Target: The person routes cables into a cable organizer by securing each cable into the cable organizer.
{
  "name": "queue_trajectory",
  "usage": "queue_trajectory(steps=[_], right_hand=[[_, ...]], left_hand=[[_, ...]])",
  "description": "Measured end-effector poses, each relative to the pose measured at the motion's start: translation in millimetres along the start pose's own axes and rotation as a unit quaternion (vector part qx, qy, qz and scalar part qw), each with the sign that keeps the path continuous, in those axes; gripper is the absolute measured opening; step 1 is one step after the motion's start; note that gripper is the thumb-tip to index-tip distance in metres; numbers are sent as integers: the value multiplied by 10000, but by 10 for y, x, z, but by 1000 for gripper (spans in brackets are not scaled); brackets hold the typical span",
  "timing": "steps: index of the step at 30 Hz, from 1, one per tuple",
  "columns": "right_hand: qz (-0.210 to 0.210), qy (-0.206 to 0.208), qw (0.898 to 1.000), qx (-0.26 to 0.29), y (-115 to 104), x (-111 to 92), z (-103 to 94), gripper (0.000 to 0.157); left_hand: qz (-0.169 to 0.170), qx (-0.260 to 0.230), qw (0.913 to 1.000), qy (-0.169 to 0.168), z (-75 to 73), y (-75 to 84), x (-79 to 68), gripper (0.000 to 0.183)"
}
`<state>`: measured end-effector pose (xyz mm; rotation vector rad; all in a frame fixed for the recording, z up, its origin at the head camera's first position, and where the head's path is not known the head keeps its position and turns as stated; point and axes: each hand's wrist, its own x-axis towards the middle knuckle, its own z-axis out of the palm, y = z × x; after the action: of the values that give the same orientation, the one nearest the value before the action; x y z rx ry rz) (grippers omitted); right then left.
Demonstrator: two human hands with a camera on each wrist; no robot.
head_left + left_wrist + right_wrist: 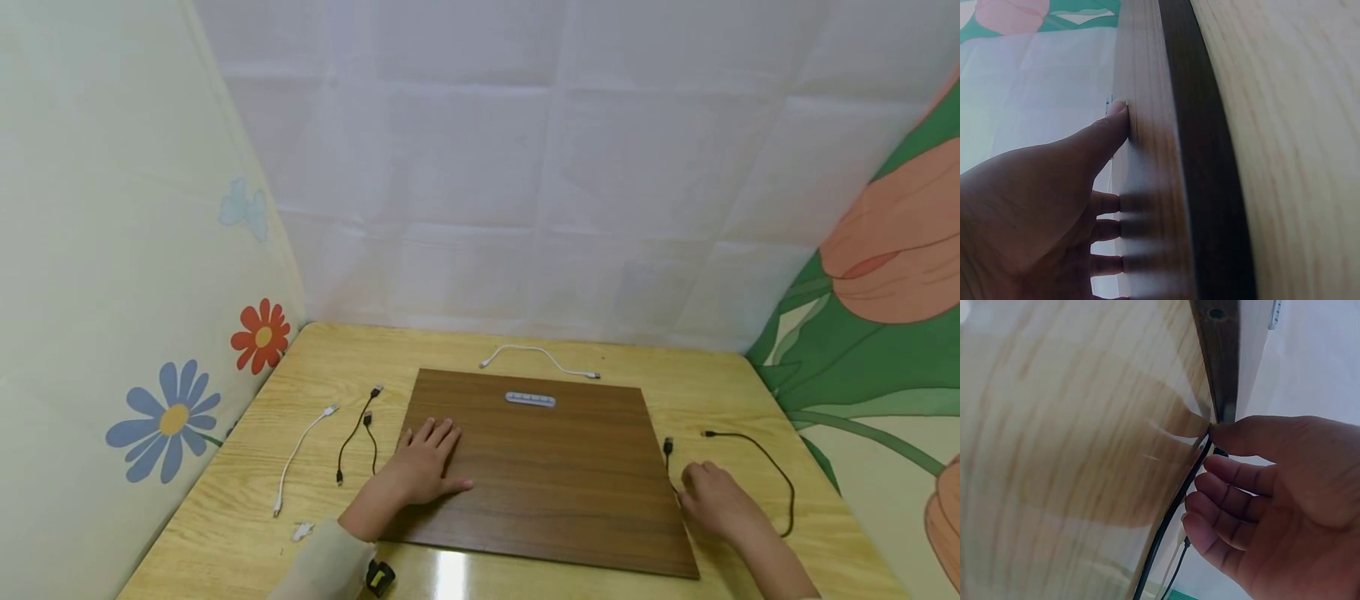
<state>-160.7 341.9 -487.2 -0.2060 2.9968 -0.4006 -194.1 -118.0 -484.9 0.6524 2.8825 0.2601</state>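
A dark brown wood-grain board (540, 467) lies on the table, with a small pale grey slotted strip (530, 400) near its far edge. My left hand (423, 468) rests on the board's left part, fingers spread and palm down; its thumb (1113, 115) also lies against the board. Just past the board's right edge, my right hand (716, 498) has curled fingers and pinches a black USB cable (1172, 509) with thumb and forefinger. That cable's plug (668, 446) points away from me beside the board. The rest of it is partly hidden by the hand.
A black cable loop (789, 487) curves right of my right hand. A white cable (536, 348) lies behind the board. On the left are another white cable (296, 454), two black cables (356, 433) and a white scrap (302, 531). Cloths hang around the table (225, 533).
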Motion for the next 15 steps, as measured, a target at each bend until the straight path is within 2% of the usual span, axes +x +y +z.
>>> queue_trajectory(steps=[5, 10, 15], right_hand=[[-26, -153, 9998, 102, -9, 10, 24, 8], [-44, -153, 9999, 55, -37, 23, 13, 10], [264, -210, 9993, 138, -55, -2, -44, 8]], left_hand=[[5, 36, 10000, -43, 36, -22, 2, 89], [-2, 63, 10000, -46, 63, -40, 15, 89], [6, 64, 10000, -18, 70, -43, 21, 89]])
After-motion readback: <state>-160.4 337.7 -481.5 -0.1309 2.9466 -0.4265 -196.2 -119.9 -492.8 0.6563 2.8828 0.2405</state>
